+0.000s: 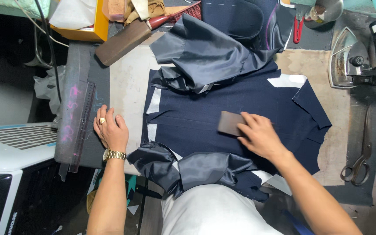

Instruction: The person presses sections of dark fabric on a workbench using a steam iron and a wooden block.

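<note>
A navy garment piece lies flat on a worn pressing table, with shiny grey lining bunched at its far edge and more lining at the near edge. My right hand presses a small brown block onto the middle of the navy cloth. My left hand, wearing a ring and a gold watch, rests flat on the table just left of the cloth, holding nothing.
An iron sits at the right, large scissors below it. A long wooden block, a ruler on a dark board, red-handled snips and a yellow box lie around. A white appliance stands left.
</note>
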